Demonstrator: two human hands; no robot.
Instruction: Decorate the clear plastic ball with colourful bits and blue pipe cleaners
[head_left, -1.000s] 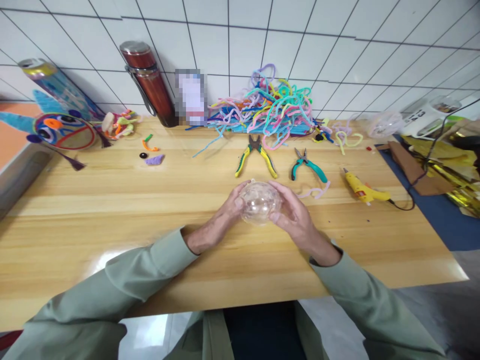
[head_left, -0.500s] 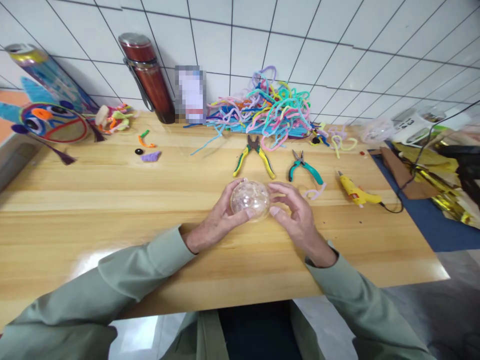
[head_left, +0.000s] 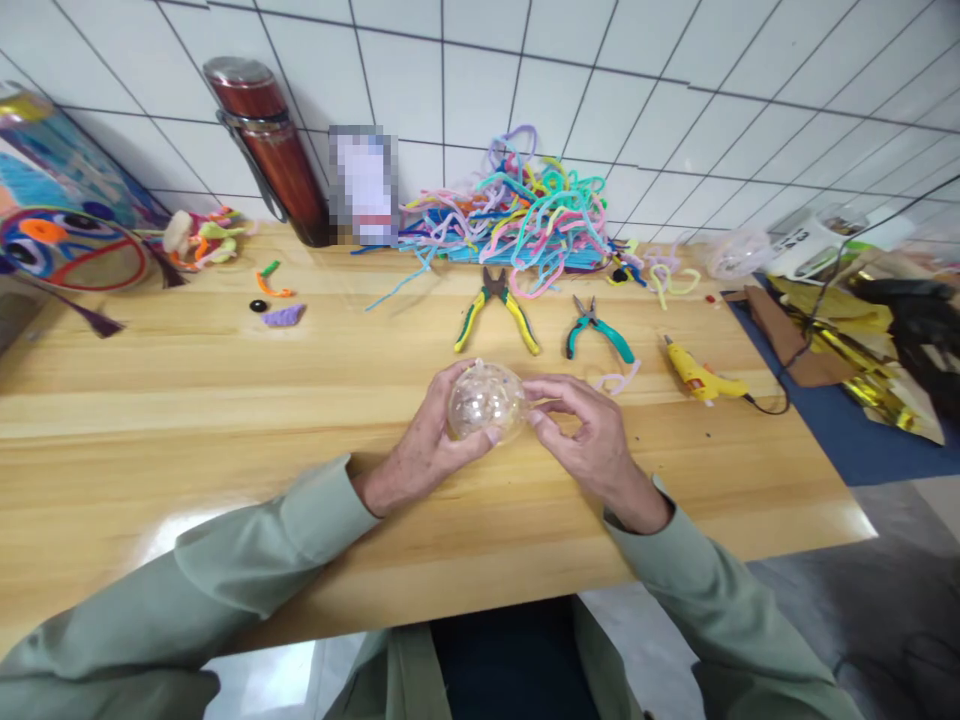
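A clear, hollow plastic ball (head_left: 486, 398) with a small loop on top is held above the wooden table (head_left: 300, 540). My left hand (head_left: 429, 432) is wrapped round its left side, with the thumb across the near face. At the ball's right edge, my right hand (head_left: 590, 437) pinches with thumb and forefinger while its other fingers curl behind. Beyond the hands lie yellow-and-green pliers (head_left: 496, 310), opened wide, and teal needle-nose pliers (head_left: 600, 330). A pale pink pipe cleaner piece (head_left: 619, 378) rests just past my right hand.
A tangled heap of pipe cleaners (head_left: 517, 215) lies against the tiled wall. A yellow glue gun (head_left: 701, 375) with its cord is on the right. Further left stand a red-brown thermos (head_left: 274, 160) and a decorated face craft (head_left: 75, 250). Purple scrap (head_left: 283, 315) lies nearby.
The view has shifted slightly, so the scene sits further left. My right thumb and forefinger have drawn closer together at the ball's right edge; my left hand keeps its hold.
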